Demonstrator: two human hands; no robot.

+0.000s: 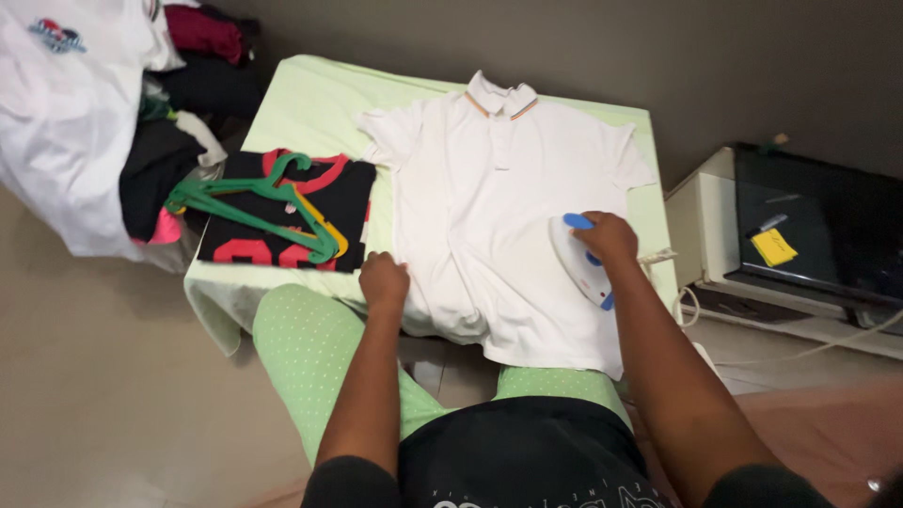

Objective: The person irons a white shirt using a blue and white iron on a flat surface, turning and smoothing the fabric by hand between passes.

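Nearest: person's knees in green dotted pants (pixel 310 348) at the table edge. Left hand (pixel 384 280) curled, knuckles down, pressing the lower left edge of the white polo shirt (pixel 489 207); holds nothing else. Right hand (pixel 607 237) wrapped round the handle of a white & blue iron (pixel 578 259), which sits on the shirt's lower right part. Shirt lies flat, front up, collar far, on a light green cloth (pixel 310 103) over the table. Left of shirt: folded black & red top (pixel 282 216) w/ green and yellow hangers (pixel 254 202) on it. Far left: clothes pile (pixel 85 113). Right: dark screen (pixel 818 226) w/ yellow note.
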